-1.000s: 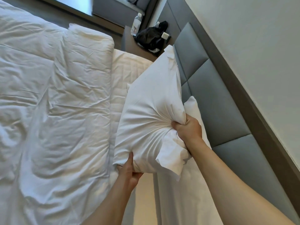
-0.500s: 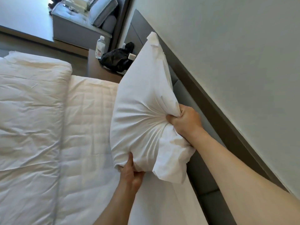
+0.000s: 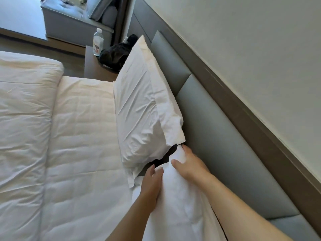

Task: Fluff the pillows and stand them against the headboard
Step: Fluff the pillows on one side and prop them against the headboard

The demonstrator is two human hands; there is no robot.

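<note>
One pillow (image 3: 142, 108) is stood against the headboard (image 3: 217, 136). The nearer pillow (image 3: 177, 202), soft and light, is clasped on its sides by the left hand (image 3: 151, 186) and right hand (image 3: 189, 164), fingers loosely curled; firmer corner holds are judged best.

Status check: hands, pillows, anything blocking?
Left hand and right hand both on near pillow. Far pillow upright against headboard. Nothing blocking the spot.
</note>
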